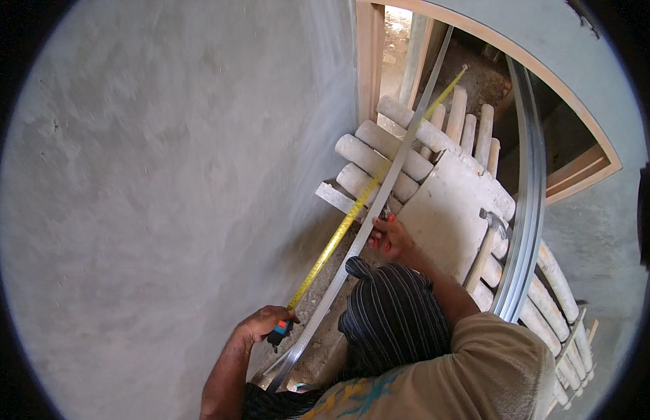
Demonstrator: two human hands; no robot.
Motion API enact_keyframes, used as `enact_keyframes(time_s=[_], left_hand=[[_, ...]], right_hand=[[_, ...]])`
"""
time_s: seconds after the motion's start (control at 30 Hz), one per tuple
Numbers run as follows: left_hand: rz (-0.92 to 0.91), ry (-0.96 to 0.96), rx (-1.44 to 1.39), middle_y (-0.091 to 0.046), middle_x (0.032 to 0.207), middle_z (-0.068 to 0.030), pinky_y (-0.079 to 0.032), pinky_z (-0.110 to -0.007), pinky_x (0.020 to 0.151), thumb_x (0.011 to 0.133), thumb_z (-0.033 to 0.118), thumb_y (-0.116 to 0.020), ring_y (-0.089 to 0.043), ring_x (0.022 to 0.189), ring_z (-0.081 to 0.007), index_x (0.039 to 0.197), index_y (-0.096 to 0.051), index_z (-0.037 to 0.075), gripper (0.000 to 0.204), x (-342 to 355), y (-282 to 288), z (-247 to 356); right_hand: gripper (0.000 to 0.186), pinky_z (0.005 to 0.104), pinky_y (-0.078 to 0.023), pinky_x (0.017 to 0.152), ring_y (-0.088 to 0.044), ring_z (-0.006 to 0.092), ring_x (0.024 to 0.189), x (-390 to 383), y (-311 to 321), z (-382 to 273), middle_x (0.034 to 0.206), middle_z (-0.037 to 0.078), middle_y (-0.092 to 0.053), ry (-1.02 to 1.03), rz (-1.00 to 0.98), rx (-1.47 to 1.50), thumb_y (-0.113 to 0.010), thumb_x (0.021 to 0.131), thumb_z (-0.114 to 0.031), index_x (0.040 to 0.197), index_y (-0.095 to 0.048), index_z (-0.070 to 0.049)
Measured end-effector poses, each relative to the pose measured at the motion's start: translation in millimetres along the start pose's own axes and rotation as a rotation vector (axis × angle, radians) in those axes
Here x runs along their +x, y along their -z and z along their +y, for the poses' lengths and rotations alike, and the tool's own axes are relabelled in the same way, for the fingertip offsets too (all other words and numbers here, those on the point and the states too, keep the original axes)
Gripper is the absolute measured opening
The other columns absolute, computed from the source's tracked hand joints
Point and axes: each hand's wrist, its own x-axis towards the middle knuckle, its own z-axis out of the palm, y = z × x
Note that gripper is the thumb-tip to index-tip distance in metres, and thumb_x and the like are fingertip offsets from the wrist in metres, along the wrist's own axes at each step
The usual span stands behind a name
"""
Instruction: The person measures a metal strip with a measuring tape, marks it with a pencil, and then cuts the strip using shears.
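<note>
My left hand point(267, 323) is closed around a tape measure point(277, 334) with a dark blue and orange case. Its yellow blade point(333, 243) runs out far along a long, thin metal channel point(402, 150), slanting from near my knees towards the window opening. At the middle of the channel, my right hand point(395, 240) is closed on a red-handled tool point(386, 246), probably snips; fingers hide most of it. Dark striped cloth point(395, 315) covers my bent knee, just below my right hand.
Bamboo poles point(363, 154) form a platform, with a pale board point(451, 199) and a hammer point(489, 234) on it. More metal channels point(524, 231) lean at the right. A wooden window frame point(369, 63) is ahead, beside the grey plastered wall point(164, 175) on the left.
</note>
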Motion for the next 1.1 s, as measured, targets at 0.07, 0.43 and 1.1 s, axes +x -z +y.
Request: enact_keyframes(time_s=[0.07,0.43,1.1], left_hand=[[-0.002,0.032,-0.052,-0.068,0.088,-0.0046,-0.054,-0.031,0.073,0.102,0.033,-0.061,-0.065,0.079,-0.0149,0.111,-0.074,0.003,0.034,-2.9,-2.1,1.7],[-0.004,-0.014,-0.003,-0.069,0.093,-0.0065,-0.054,-0.030,0.072,0.101,0.034,-0.060,-0.063,0.082,-0.0158,0.112,-0.074,0.001,0.037,5.0,-1.6,-0.4],[0.134,-1.081,0.337,-0.052,0.126,-0.0192,-0.048,-0.041,0.102,0.072,0.015,-0.083,-0.056,0.117,-0.0312,0.134,-0.054,0.000,0.071,66.9,-154.7,275.6]], right_hand=[[0.015,0.0363,-0.055,0.059,-0.051,0.0105,0.058,-1.7,-1.1,1.1,0.077,0.002,-0.057,0.022,-0.011,0.055,-0.066,0.097,-0.011,0.108,-0.060,-0.003],[0.023,0.0347,-0.054,0.063,-0.051,0.0102,0.060,-2.8,-7.9,-12.1,0.083,0.003,-0.063,-0.017,-0.015,-0.038,-0.065,0.099,-0.014,0.112,-0.065,0.005],[0.024,0.0373,-0.051,0.063,-0.058,0.0152,0.066,-4.4,1.4,-13.0,0.072,0.001,-0.058,-0.130,0.014,-0.033,-0.071,0.096,-0.020,0.111,-0.068,-0.001]])
